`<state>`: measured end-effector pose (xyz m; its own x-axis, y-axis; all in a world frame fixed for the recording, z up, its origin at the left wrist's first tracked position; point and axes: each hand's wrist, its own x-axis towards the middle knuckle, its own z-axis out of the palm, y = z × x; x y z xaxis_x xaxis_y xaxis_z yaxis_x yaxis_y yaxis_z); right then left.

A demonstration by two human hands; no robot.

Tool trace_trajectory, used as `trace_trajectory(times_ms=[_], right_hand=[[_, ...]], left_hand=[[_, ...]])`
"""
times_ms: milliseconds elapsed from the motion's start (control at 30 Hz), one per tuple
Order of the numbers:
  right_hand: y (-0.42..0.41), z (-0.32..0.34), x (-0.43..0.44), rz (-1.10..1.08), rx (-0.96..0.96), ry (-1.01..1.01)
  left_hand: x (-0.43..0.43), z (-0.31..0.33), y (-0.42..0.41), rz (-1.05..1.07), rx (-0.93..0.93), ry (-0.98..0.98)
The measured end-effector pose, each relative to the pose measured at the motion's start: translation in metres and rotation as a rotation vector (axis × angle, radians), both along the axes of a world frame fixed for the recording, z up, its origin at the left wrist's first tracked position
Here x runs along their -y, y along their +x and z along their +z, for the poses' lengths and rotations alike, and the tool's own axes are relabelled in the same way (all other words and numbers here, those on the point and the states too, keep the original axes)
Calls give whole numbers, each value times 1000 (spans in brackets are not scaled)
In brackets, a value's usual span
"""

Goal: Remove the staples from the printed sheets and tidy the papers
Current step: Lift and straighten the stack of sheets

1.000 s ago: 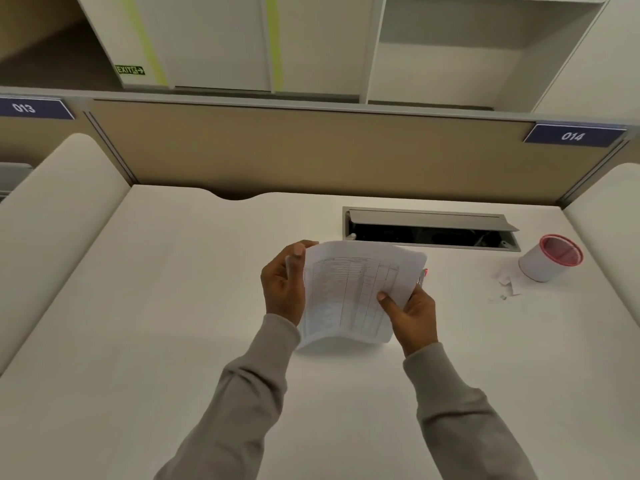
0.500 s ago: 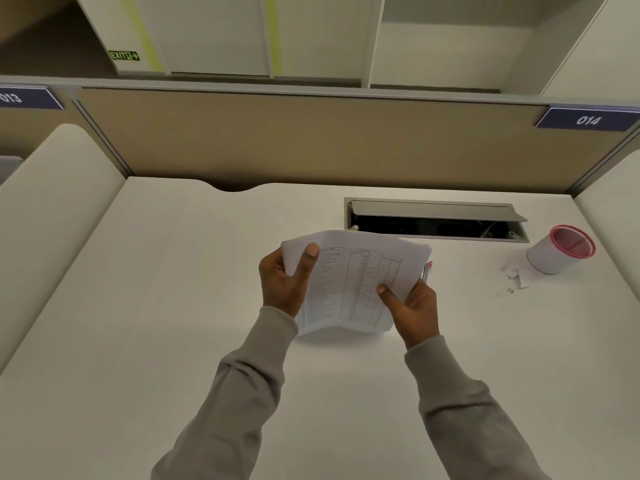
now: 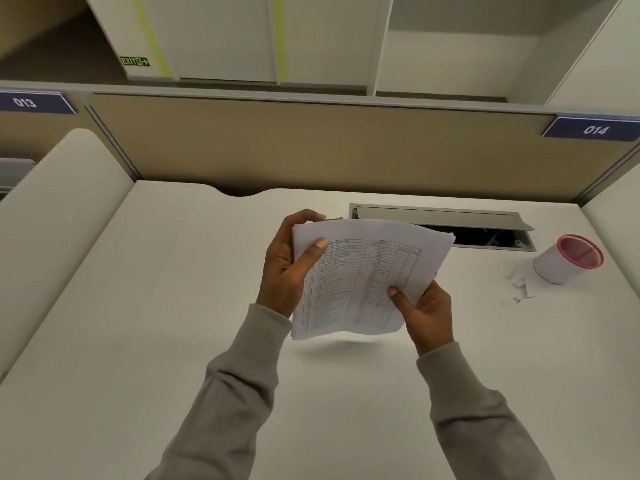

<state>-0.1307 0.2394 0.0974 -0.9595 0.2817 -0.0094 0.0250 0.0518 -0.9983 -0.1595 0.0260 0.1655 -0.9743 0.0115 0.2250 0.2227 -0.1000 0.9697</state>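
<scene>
A pale worktop (image 3: 138, 306) fills the scene, bounded at the back by a tan partition (image 3: 311, 143) that carries a dark label reading 014 (image 3: 594, 129) at its right end. A long cable slot with a raised grey flap (image 3: 440, 221) is set into the worktop near the back. Two arms in grey sleeves (image 3: 239, 393) reach forward from the bottom edge.

Both hands hold a stack of printed sheets (image 3: 367, 275) up above the middle of the worktop, its shadow falling below it. The top page shows a ruled table of small text. The left hand (image 3: 284, 268) wraps the stack's upper left edge, thumb pressed flat on the front and fingers curled behind. The right hand (image 3: 424, 311) has a closed grip on the lower right edge, thumb on the front; something small and reddish peeks out behind that edge, too hidden to identify.

Well to the right a white cup with a red rim (image 3: 568, 259) lies on its side, with torn paper scraps (image 3: 521, 280) just beside it and what may be a loose staple (image 3: 516, 299) nearby.
</scene>
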Motion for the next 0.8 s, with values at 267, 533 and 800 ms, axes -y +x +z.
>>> trace_trajectory(times_ms=[267, 533, 800], right_hand=[[1, 2, 0, 5, 7, -14], [3, -7, -1, -14, 43, -53], [2, -11, 5, -44, 73, -45]], left_hand=[[-4, 3, 3, -29, 24, 134], [-3, -6, 1, -75, 72, 201], [1, -24, 0, -29, 126, 192]])
